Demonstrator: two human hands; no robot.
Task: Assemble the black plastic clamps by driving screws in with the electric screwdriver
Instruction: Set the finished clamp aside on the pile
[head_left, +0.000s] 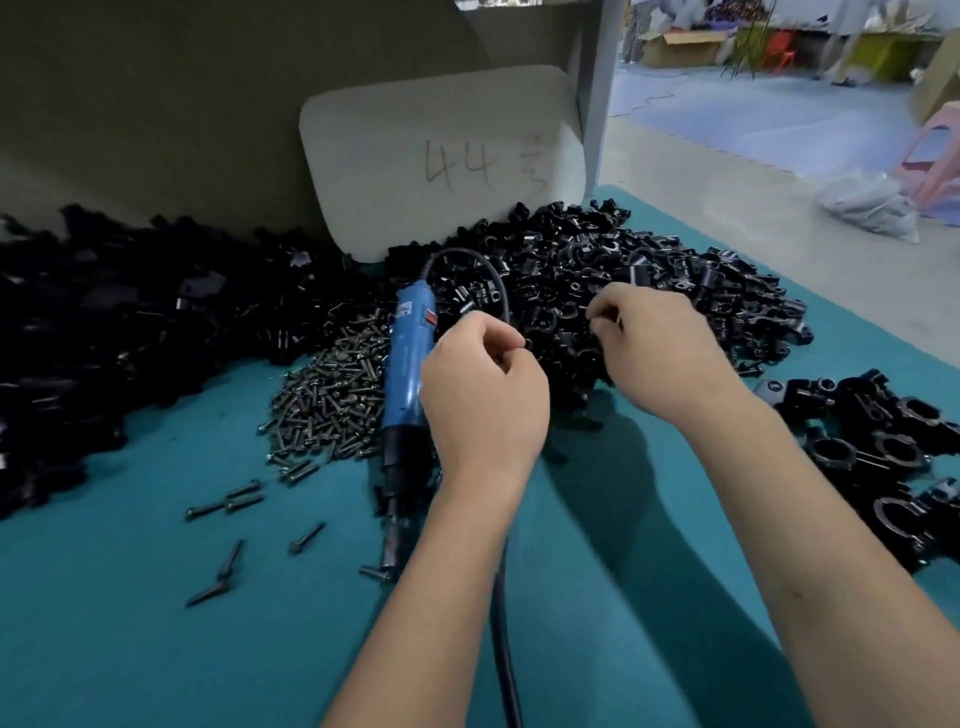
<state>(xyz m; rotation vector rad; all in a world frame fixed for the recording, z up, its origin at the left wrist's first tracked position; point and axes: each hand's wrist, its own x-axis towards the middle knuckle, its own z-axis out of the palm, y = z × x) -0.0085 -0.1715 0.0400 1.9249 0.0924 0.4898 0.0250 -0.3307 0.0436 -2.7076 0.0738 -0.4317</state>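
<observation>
Teal cloth (156, 597) is covering the work table, and a white board (441, 161) marked "44" is leaning at the back. Black clamp parts (649, 291) are lying in a big heap, with a pile of screws (332, 400) just beside it. The blue electric screwdriver (408, 358) is lying between them, not held. The left hand (483, 395) is curling its fingers, seemingly pinching a small black piece. The right hand (654, 343) is reaching into the heap with fingers bent; what they grip, I cannot tell.
</observation>
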